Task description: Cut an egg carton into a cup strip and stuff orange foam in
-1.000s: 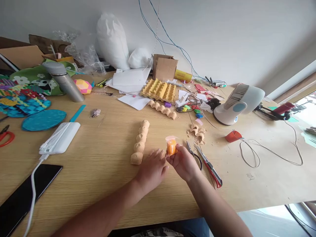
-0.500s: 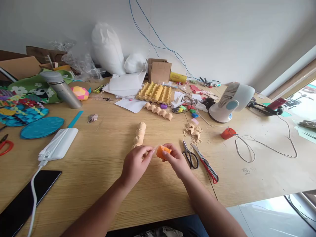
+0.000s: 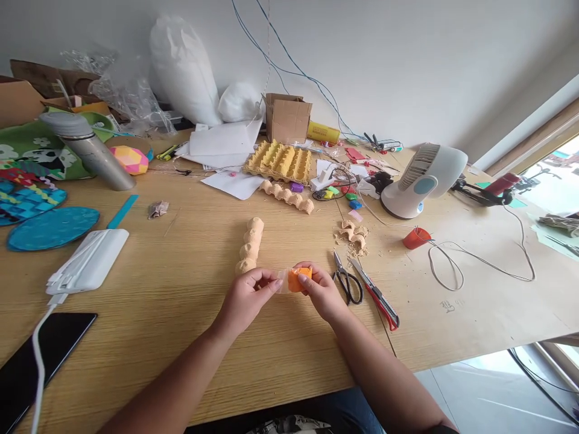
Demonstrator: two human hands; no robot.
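A small orange clay packet (image 3: 299, 279) in a clear plastic wrapper is held over the table's front middle. My right hand (image 3: 322, 290) pinches its orange body between thumb and fingers. On the other side, my left hand (image 3: 248, 296) is closed on the clear wrapper end (image 3: 283, 281), which stretches between the two hands. Just beyond my left hand lies a tan egg-carton strip (image 3: 251, 244), cups upward. Black-handled scissors (image 3: 347, 280) and a red utility knife (image 3: 379, 298) rest to the right of my right hand.
Torn carton pieces (image 3: 353, 235) and crumbs lie beyond the scissors. Further back are a yellow egg tray (image 3: 278, 163), another tan strip (image 3: 287, 196) and small coloured packets. A white fan (image 3: 418, 181) and red cup (image 3: 416, 238) stand right; a power bank (image 3: 90, 259) and black tablet (image 3: 45, 355) lie left.
The clear end of the wrapper now shows stretched out between my hands, and the orange packet lies flatter. The whole view has shifted slightly, with objects on the left appearing further left.
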